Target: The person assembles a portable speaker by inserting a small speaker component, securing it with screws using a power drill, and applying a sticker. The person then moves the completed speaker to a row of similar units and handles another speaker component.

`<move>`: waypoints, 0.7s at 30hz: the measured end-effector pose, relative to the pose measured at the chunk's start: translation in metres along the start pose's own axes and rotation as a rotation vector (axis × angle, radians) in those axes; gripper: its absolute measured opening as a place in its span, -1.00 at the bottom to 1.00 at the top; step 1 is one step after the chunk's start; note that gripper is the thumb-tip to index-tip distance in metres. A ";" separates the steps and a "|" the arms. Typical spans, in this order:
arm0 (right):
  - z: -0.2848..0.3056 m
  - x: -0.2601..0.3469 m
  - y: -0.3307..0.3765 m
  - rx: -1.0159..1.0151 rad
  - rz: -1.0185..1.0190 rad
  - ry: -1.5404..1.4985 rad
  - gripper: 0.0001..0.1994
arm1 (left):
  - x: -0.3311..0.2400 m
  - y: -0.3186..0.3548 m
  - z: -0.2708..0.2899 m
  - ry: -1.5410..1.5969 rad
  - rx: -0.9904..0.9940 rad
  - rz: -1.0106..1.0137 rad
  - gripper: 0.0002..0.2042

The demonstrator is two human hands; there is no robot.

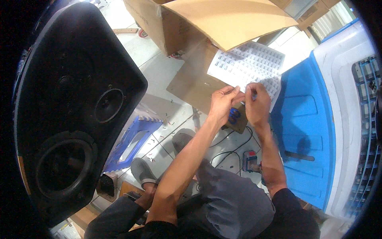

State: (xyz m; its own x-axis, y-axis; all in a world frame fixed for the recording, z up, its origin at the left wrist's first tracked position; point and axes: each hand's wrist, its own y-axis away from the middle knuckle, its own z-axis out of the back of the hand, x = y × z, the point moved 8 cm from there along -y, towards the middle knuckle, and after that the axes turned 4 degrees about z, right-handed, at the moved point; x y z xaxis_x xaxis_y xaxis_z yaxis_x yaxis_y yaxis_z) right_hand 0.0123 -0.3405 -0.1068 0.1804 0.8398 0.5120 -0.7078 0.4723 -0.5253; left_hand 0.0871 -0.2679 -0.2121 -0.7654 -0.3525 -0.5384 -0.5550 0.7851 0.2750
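A white sheet [254,59] printed with rows of small dark labels lies slanted over a tan-brown panel [191,81]. My left hand [223,102] pinches the near edge of the sheet between thumb and fingers. Close beside it, my right hand [258,104] is closed, thumb against fingertips, at the same edge. Whatever sits in that right pinch is too small to make out. Blue rounded shapes [234,115] show on the panel's near end, just below my hands.
At left stands a large black speaker cabinet [83,99] with round openings. A purple-blue plastic stool [131,141] is beside it. Above the sheet hangs a cardboard box flap [230,20]. A blue plastic surface [306,119] lies right. A red-and-blue power tool [250,160] and black cable [229,153] are below.
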 end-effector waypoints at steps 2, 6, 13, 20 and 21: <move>0.000 0.000 0.002 -0.040 -0.035 -0.034 -0.88 | 0.001 0.000 0.000 0.014 -0.002 0.005 -0.71; 0.000 0.000 0.005 -0.084 -0.115 -0.031 -0.87 | 0.004 -0.001 0.002 0.042 -0.005 0.036 -0.73; -0.002 0.013 0.005 0.019 0.037 0.153 -0.84 | 0.005 -0.002 0.003 0.045 0.012 0.017 -0.73; -0.007 0.017 0.004 0.043 0.162 0.214 -0.87 | 0.006 -0.003 0.005 0.042 0.009 0.021 -0.70; -0.007 0.013 0.003 0.036 0.124 0.201 -0.89 | 0.006 -0.002 0.005 0.038 0.009 0.021 -0.70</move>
State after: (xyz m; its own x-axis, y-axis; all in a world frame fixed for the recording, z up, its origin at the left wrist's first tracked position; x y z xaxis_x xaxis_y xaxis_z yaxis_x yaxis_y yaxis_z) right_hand 0.0173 -0.3258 -0.1065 0.2209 0.9288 0.2975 -0.7561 0.3558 -0.5493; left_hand 0.0854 -0.2694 -0.2199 -0.7888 -0.3553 -0.5016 -0.5360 0.7970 0.2784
